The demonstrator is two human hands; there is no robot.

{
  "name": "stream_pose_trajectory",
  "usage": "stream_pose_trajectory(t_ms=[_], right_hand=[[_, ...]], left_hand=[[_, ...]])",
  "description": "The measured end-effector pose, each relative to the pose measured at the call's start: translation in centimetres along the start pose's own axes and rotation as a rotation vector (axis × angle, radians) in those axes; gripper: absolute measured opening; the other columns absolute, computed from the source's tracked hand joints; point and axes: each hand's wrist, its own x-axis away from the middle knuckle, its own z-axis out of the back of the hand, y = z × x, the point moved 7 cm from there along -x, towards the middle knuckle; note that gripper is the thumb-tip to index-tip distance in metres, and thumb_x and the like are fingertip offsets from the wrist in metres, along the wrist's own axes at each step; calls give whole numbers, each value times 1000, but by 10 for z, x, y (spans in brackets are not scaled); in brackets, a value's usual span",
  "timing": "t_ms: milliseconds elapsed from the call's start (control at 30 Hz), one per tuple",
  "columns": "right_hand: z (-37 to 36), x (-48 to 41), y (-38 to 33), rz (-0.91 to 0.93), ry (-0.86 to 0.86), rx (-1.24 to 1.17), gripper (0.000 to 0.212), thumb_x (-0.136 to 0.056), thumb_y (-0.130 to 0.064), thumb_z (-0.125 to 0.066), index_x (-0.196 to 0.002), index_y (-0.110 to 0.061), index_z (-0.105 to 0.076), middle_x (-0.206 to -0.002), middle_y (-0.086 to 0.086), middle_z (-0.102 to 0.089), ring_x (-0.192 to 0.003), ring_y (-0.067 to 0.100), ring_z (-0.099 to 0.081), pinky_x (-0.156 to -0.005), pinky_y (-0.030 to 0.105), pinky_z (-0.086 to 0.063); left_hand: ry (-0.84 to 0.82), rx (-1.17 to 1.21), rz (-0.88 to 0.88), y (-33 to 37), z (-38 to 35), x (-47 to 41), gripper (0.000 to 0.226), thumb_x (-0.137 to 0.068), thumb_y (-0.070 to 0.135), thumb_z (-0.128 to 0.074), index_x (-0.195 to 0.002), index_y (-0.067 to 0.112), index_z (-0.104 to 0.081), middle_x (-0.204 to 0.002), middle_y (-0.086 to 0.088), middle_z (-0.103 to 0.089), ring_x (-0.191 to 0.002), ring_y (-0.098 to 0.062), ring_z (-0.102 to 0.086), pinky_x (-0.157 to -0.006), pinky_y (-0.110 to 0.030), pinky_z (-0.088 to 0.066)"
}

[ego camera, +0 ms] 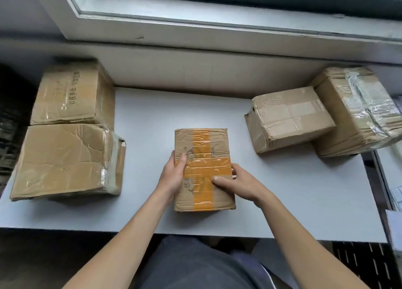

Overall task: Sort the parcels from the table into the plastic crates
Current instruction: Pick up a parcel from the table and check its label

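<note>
Fingers of the left grip (174, 175) curl round the left edge of the orange-taped parcel (203, 149), with the thumb on its top face, so we read this grip as clasping the box. The right grip (237, 183) holds the opposite edge, its thumb laid flat across the tape and its fingers wrapped round the right side. Between the two, the parcel appears to rest flat on the grey surface (152, 114), its long side running away from us. One broad orange band runs down its length and another crosses it under the thumbs.

Left of the grips, well apart from them, we see two larger cardboard boxes touching each other. The creased box (63, 160) is nearer, and the printed box (69, 95) beyond it carries a line of dark characters.

Right of the grips and farther off, a pale taped box (289, 116) sits against a film-wrapped box (356, 112), which reaches the surface's right edge. Beyond everything, a grey wall rises to a window sill (195, 34).

Below the grips the bare forearms cross the near edge of the surface. A dark slotted thing (369, 264) shows lower right; we cannot tell what it is.
</note>
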Motion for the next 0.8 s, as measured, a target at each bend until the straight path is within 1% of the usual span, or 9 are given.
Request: stream_pose_trajectory(t_ms=[100, 200, 267, 333, 400, 467, 667, 733, 800], right_hand=[[-17, -1, -21, 92, 97, -224, 39, -102, -47, -62, -138, -33, -59, -129, -12, -70, -113, 8, -68, -105, 38, -54], [-22, -1, -20, 86, 218, -278, 34, -105, -47, -57, -134, -31, -62, -127, -11, -71, -111, 10, -68, -101, 37, -55], [-21, -3, -17, 73, 222, -267, 35, -104, -49, -57, -133, -31, -63, -125, -12, -71, -111, 10, -69, -101, 38, -55], [-19, -4, -15, 61, 201, -272, 37, -103, -51, -58, -133, -31, -64, -123, -13, -73, -109, 9, -70, -101, 37, -56], [-18, -6, -14, 56, 190, -280, 37, -102, -52, -59, -132, -31, -65, -121, -14, -74, -108, 8, -71, -100, 36, -56], [-19, -9, -12, 57, 180, -291, 36, -102, -52, -60, -132, -32, -64, -121, -14, -74, -108, 8, -72, -99, 35, -56], [-20, -13, -8, 57, 138, -324, 39, -100, -54, -61, -134, -34, -62, -123, -14, -74, -109, 8, -72, -100, 37, -57], [-20, -15, -10, 66, 161, -350, 37, -101, -51, -62, -133, -32, -64, -123, -13, -74, -110, 9, -72, -101, 38, -56], [-20, -21, -22, 83, 197, -394, 32, -102, -45, -63, -129, -27, -67, -121, -12, -74, -111, 10, -71, -102, 38, -56]], left_hand=[[-12, -19, -18, 0, 0, -3, 38, -110, 48, -41, -143, 35, -53, -126, 5, -71, -110, -14, -71, -94, -38, -60], [-34, -51, -59, 3, 2, -4, 39, -111, 46, -39, -146, 34, -49, -128, 6, -69, -110, -10, -69, -85, -26, -57], [-40, -78, -81, 5, 1, -4, 39, -111, 45, -38, -147, 34, -48, -129, 6, -68, -110, -8, -68, -82, -22, -55], [-41, -107, -95, 5, 2, -4, 40, -111, 44, -38, -147, 33, -48, -130, 6, -67, -111, -8, -67, -85, -23, -55], [-40, -161, -128, 5, 3, -6, 41, -110, 47, -38, -147, 33, -48, -132, 6, -67, -116, -12, -66, -99, -35, -55], [-35, -220, -168, 5, 5, -9, 42, -109, 53, -39, -146, 36, -48, -132, 9, -66, -120, -14, -64, -108, -40, -50], [-21, -246, -205, 4, 5, -10, 40, -110, 47, -39, -147, 34, -48, -131, 11, -65, -118, -12, -62, -105, -33, -46], [-30, -253, -221, 6, 5, -12, 39, -108, 51, -40, -143, 35, -51, -130, 11, -66, -120, -13, -63, -105, -33, -46], [9, -291, -228, 18, 13, -22, 36, -108, 49, -45, -137, 32, -57, -126, 10, -67, -120, -16, -64, -102, -32, -47]])
